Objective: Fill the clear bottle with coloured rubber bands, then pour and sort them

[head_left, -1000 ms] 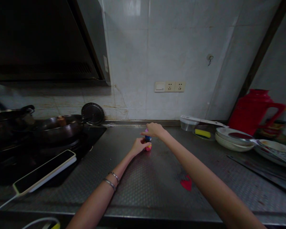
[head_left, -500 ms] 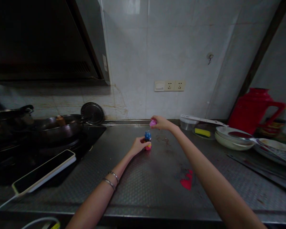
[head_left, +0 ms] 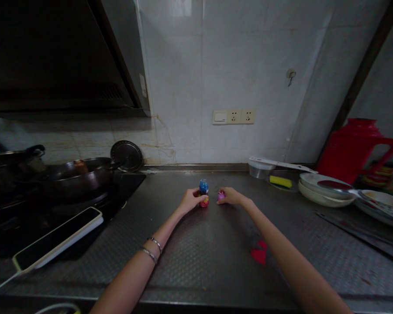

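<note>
A small stack of toy pieces (head_left: 203, 193), blue on top and pink and yellow below, stands on the steel counter (head_left: 196, 257) near the back middle. My left hand (head_left: 190, 200) is closed round its base from the left. Just right of the stack, my right hand (head_left: 231, 196) rests low on the counter, fingers pinched on a small pink piece (head_left: 221, 195). Two bangles sit on my left wrist.
A pan (head_left: 75, 174) and a pot sit on the hob at the left, with a phone (head_left: 57, 237) on a cable in front. Bowls (head_left: 324, 192), a yellow sponge (head_left: 280, 181), a clear tub and a red jug (head_left: 355, 148) stand at the right. A red mark (head_left: 258, 254) lies on the counter.
My right hand lifted the pink piece off the top of the stack, carried it right, then brought it down to the counter beside the stack. My left hand stayed on the stack.
</note>
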Demonstrator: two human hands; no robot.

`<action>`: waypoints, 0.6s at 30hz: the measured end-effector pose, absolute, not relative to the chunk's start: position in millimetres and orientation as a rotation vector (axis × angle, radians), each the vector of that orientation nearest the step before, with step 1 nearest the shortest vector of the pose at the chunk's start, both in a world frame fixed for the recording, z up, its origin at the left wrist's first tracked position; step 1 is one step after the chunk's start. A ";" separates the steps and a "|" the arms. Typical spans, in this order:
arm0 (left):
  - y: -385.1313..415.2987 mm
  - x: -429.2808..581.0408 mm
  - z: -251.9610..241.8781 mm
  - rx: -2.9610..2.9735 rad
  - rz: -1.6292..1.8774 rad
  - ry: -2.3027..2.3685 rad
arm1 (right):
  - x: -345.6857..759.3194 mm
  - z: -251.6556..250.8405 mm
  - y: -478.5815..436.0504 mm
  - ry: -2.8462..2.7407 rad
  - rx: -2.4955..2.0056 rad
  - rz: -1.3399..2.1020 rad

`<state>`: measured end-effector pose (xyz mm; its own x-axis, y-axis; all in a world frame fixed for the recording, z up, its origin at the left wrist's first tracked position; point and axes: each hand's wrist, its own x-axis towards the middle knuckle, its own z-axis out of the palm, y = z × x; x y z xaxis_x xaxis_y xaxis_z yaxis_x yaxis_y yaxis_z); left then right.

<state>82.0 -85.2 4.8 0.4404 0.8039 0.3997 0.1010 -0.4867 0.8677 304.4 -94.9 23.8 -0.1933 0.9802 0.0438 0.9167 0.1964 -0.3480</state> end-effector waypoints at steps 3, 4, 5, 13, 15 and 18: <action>-86.6 82.1 6.8 1.879 1.091 0.766 | 307.3 29.0 -90.5 -2.224 -1.738 0.375; -86.9 82.3 7.2 1.877 1.093 0.774 | 307.1 31.9 -87.8 -2.204 -1.707 0.342; -87.1 82.4 7.4 1.875 1.096 0.781 | 306.0 34.8 -84.3 -2.171 -1.677 0.288; -88.9 83.0 7.0 1.829 1.082 0.822 | 272.3 35.6 -37.7 -2.127 -1.808 0.194; -89.7 83.2 7.6 1.823 1.083 0.812 | 264.9 29.7 -28.2 -2.144 -1.861 0.219; -90.2 83.5 8.7 1.808 1.090 0.788 | 258.2 22.4 -18.3 -2.153 -1.883 0.228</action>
